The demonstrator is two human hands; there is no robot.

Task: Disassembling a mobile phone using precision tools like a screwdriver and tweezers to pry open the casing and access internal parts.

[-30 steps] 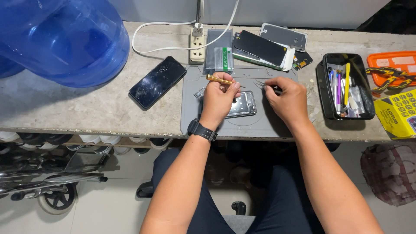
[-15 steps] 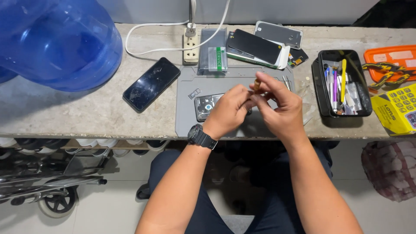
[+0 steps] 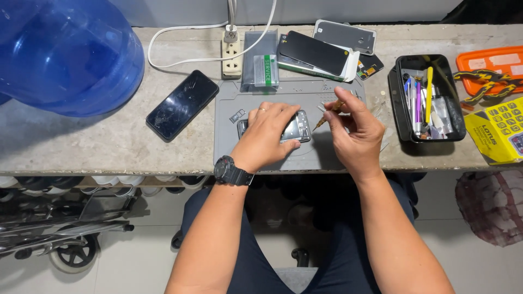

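My left hand [image 3: 267, 136] presses the opened phone [image 3: 294, 128] flat on the grey mat [image 3: 229, 139]. Right hand [image 3: 354, 128] pinches a small screwdriver [image 3: 327, 111], tip just beside it. Back apparently off; internals remain.

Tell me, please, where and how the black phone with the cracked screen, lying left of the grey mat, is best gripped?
Probably across its two long edges, coming from above. The cracked phone lies flat and slantwise on the bench, left of the grey mat, with both long sides free.

opened phone [image 3: 294, 129] flat on mat, small screwdriver [image 3: 328, 111] tilted, seemingly
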